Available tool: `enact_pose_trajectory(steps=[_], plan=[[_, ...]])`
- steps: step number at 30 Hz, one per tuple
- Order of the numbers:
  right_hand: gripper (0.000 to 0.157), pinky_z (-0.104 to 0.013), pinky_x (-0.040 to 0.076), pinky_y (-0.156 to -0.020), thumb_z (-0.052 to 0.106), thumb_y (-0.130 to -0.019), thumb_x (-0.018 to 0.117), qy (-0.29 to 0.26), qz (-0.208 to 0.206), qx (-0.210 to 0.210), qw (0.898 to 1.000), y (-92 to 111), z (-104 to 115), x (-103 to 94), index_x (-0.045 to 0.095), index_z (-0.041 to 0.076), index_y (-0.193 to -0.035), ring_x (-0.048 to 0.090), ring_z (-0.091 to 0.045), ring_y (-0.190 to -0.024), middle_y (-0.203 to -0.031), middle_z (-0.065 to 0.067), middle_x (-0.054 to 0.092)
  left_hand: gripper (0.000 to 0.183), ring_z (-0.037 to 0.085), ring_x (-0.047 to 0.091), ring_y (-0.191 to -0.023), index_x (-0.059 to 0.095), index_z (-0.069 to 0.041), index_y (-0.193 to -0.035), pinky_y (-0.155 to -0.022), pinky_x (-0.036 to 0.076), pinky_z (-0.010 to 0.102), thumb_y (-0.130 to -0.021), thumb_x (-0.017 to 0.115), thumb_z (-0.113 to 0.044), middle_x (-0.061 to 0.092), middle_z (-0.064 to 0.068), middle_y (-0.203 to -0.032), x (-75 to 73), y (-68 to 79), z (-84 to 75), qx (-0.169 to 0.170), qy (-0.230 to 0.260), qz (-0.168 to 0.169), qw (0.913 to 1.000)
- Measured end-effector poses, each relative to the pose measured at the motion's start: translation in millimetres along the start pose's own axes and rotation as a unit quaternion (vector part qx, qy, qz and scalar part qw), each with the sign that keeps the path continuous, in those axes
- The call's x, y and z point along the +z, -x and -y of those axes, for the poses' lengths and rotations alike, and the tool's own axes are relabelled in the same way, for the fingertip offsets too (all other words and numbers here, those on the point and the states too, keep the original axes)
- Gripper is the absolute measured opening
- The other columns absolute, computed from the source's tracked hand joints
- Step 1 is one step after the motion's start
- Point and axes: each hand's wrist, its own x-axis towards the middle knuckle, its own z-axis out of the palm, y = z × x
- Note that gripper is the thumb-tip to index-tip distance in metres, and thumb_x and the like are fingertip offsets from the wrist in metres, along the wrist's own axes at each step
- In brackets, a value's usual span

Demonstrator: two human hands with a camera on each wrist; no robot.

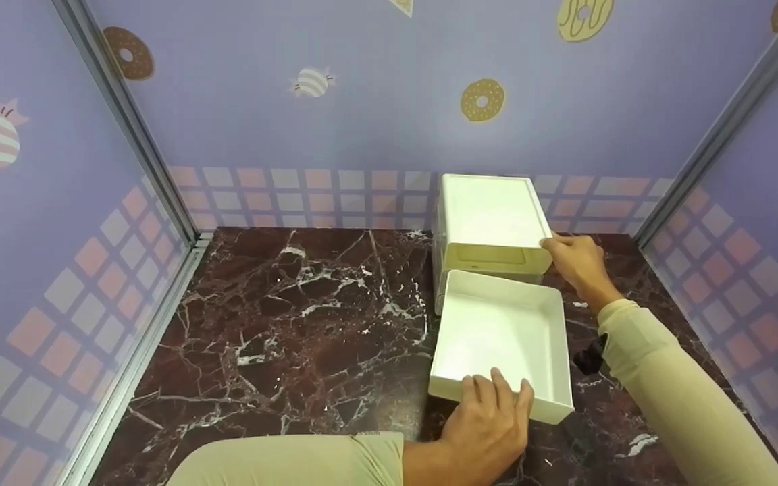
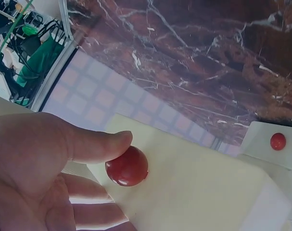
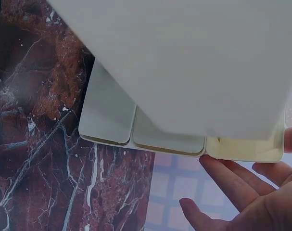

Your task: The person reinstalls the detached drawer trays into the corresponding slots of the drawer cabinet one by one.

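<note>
A white drawer [image 1: 497,337], its inside bare, is out in front of a white cabinet [image 1: 492,209] and slightly turned. My left hand [image 1: 487,425] grips its front wall, fingers over the rim. In the left wrist view the thumb presses beside a round red knob [image 2: 127,166] on the drawer front. My right hand [image 1: 575,263] holds the cabinet at its upper front right corner. The right wrist view shows that hand's fingers [image 3: 232,180] along the cabinet's side, at the open top compartment [image 3: 247,148]. The drawer's underside hides part of the cabinet there.
Two lower drawer fronts [image 3: 107,108] sit in the cabinet below the open compartment; one shows a red knob [image 2: 278,141]. The cabinet stands on a dark red marbled tabletop [image 1: 294,337], near the purple back wall [image 1: 375,121]. Side walls [image 1: 24,270] close off left and right.
</note>
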Motion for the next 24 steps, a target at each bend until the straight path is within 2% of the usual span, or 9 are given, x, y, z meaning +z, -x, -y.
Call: enact_pose_trajectory(steps=[2,5,9,10,13,17,22,24], plan=[[0.056,-0.031,0.046,-0.067,0.045,-0.098,0.054,0.005,0.002,0.000,1.000,0,0,-0.6,0.062,0.008,-0.139,0.058,-0.030,-0.093,-0.135,-0.019,0.066,0.041,0.025,0.073,-0.089,0.066,-0.015,-0.133,-0.081,0.061,0.036,-0.102,0.044,-0.032,0.076,0.011,-0.113,0.6,-4.1,-0.4,0.000,-0.002,0.011,0.9999],[0.058,-0.037,0.048,-0.078,0.046,-0.098,0.053,0.013,0.009,0.000,1.000,0,0,-1.6,0.061,0.008,-0.141,0.057,-0.032,-0.107,-0.141,-0.019,0.062,0.041,0.024,0.073,-0.091,0.066,-0.017,-0.135,-0.083,0.061,0.036,-0.103,0.046,-0.034,0.076,0.010,-0.114,2.0,-10.4,-1.3,-0.004,-0.008,0.020,0.9997],[0.058,-0.049,0.049,-0.097,0.047,-0.099,0.053,0.017,0.011,-0.008,1.000,0,0,-3.4,0.061,0.008,-0.140,0.056,-0.038,-0.128,-0.147,-0.018,0.056,0.039,0.022,0.074,-0.091,0.067,-0.018,-0.134,-0.083,0.062,0.034,-0.103,0.048,-0.033,0.077,0.008,-0.113,5.2,-17.1,-2.1,-0.014,-0.019,0.014,0.9996],[0.057,-0.050,0.049,-0.099,0.047,-0.099,0.053,0.017,0.011,-0.011,1.000,0,0,-3.8,0.061,0.008,-0.140,0.056,-0.039,-0.129,-0.147,-0.018,0.056,0.039,0.022,0.074,-0.090,0.067,-0.019,-0.134,-0.082,0.062,0.034,-0.103,0.049,-0.033,0.077,0.008,-0.113,6.2,-18.5,-2.2,-0.016,-0.021,0.012,0.9996],[0.057,-0.047,0.053,-0.091,0.047,-0.099,0.053,0.018,0.012,-0.020,1.000,1,-1,-4.7,0.063,0.008,-0.138,0.062,-0.042,-0.118,-0.138,-0.019,0.064,0.039,0.022,0.074,-0.091,0.067,-0.019,-0.134,-0.082,0.062,0.033,-0.103,0.049,-0.033,0.077,0.008,-0.112,9.3,-22.6,-2.0,-0.016,-0.025,0.016,0.9994],[0.058,-0.041,0.053,-0.081,0.048,-0.100,0.052,0.017,0.014,-0.024,0.999,2,-1,-5.5,0.063,0.007,-0.138,0.066,-0.037,-0.104,-0.130,-0.021,0.069,0.040,0.022,0.075,-0.093,0.065,-0.021,-0.137,-0.084,0.062,0.034,-0.105,0.047,-0.032,0.077,0.008,-0.114,13.3,-29.2,-1.9,-0.014,-0.030,0.029,0.9990],[0.058,-0.051,0.054,-0.096,0.046,-0.099,0.054,0.004,0.017,-0.022,1.000,1,0,-5.4,0.060,0.006,-0.141,0.062,-0.039,-0.120,-0.145,-0.019,0.057,0.041,0.023,0.075,-0.096,0.063,-0.021,-0.141,-0.086,0.062,0.036,-0.106,0.043,-0.031,0.076,0.010,-0.118,17.4,-36.1,-2.7,-0.010,-0.035,0.042,0.9984],[0.058,-0.051,0.053,-0.098,0.046,-0.099,0.054,0.001,0.018,-0.017,1.000,1,0,-5.1,0.059,0.007,-0.141,0.061,-0.039,-0.122,-0.147,-0.019,0.055,0.042,0.023,0.074,-0.097,0.061,-0.020,-0.143,-0.087,0.061,0.036,-0.107,0.042,-0.031,0.075,0.011,-0.119,18.8,-38.5,-2.7,-0.006,-0.037,0.050,0.9980]])
